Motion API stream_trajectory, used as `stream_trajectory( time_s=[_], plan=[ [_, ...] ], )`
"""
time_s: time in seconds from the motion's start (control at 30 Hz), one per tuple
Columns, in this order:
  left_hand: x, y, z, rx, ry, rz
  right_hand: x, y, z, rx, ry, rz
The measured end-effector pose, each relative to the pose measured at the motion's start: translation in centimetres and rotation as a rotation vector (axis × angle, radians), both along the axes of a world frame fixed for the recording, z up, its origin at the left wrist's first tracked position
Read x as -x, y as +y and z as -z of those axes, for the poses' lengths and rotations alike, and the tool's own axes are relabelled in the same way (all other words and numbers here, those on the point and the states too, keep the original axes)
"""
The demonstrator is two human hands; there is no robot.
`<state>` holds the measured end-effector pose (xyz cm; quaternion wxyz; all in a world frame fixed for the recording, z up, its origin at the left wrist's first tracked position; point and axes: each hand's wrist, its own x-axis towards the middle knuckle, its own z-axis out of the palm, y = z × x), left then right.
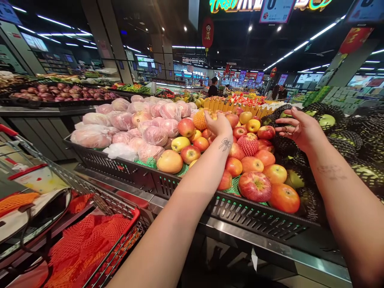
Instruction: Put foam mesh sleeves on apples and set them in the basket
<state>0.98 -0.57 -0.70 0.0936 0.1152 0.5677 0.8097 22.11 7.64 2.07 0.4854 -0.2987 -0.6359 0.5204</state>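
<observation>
My left hand (pixel 220 125) reaches over the pile of red and yellow apples (pixel 252 165). Its fingers are mostly hidden behind the hand, beside a round fruit in an orange-yellow foam net (pixel 199 120); whether they grip it cannot be made out. To the right, my right hand (pixel 295 127) is raised with its fingers apart and nothing in them. It hovers near the black-netted green fruit (pixel 327 121), at the right edge of the apples. One apple among the others wears a pink foam net (pixel 248 145).
Wrapped pink fruit (pixel 154 135) fills the display's left side. A black slatted crate wall (pixel 255 218) runs along the front. At lower left stands a shopping cart (pixel 135 218) holding a red mesh bag (pixel 87 244) and a cup (pixel 42 179). Red onions (pixel 64 93) lie farther back.
</observation>
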Motion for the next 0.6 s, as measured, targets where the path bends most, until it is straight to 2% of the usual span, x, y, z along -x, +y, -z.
stream_trajectory(
  time_s=[0.1, 0.3, 0.4, 0.47, 0.53, 0.6],
  plan=[
    [0.0, 0.1, -0.2, -0.106, 0.181, -0.048, -0.1, -0.2, 0.0, 0.017, -0.023, -0.001],
    [-0.1, 0.1, 0.0, -0.113, 0.251, 0.017, 0.1, -1.1, -0.1, 0.004, -0.137, -0.027],
    [-1.2, -1.1, -0.6, -0.119, 0.542, 0.024, 0.5, -1.7, 0.0, -0.012, -0.232, -0.080],
    [-3.1, -2.7, -1.5, 0.025, 0.873, 0.048, 0.7, -2.0, 0.2, -0.026, -0.279, -0.107],
    [-5.9, -4.7, -2.2, 0.286, 1.189, 0.078, 0.8, -2.1, 0.4, -0.052, -0.311, -0.136],
    [-9.0, -6.6, -2.4, 0.474, 1.408, 0.104, 0.8, -2.1, 0.4, -0.116, -0.329, -0.158]
  ],
)
